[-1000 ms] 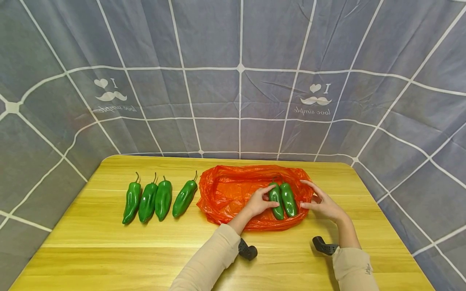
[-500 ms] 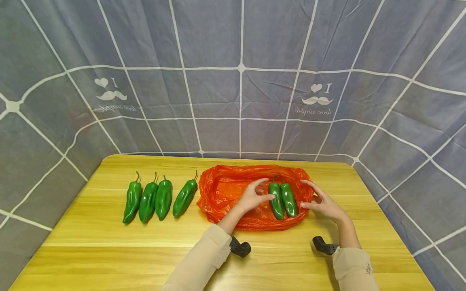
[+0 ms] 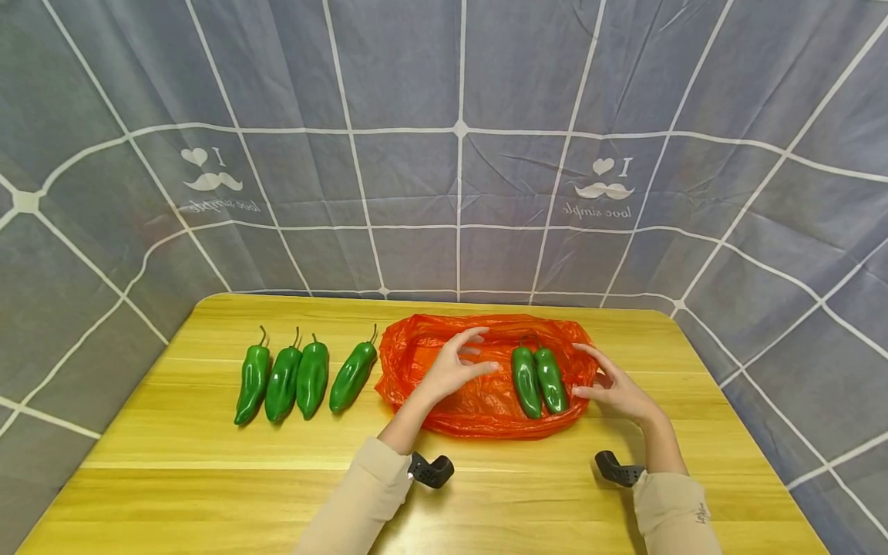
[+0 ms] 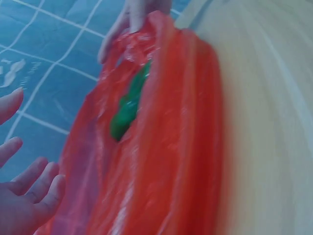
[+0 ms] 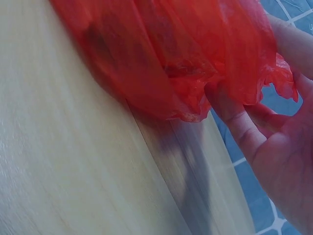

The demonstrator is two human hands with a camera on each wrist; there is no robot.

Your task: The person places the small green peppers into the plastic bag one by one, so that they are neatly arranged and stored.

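A thin red plastic bag lies spread on the table with its mouth facing up. Two glossy green peppers rest side by side in its right half; one green pepper shows over the rim in the left wrist view. My left hand hovers over the bag's left half, thumb and fingers spread, holding nothing. At the right end, my right hand grips the bag's edge, thumb and fingers bent around the bunched plastic.
Several green peppers lie in a row on the wooden table, left of the bag; the rightmost pepper is tilted and close to it. A grey curtain with white lines hangs behind the table.
My left hand has let go of the left one of the two peppers in the bag and moved left, away from it. The right hand has stayed at the bag's edge.
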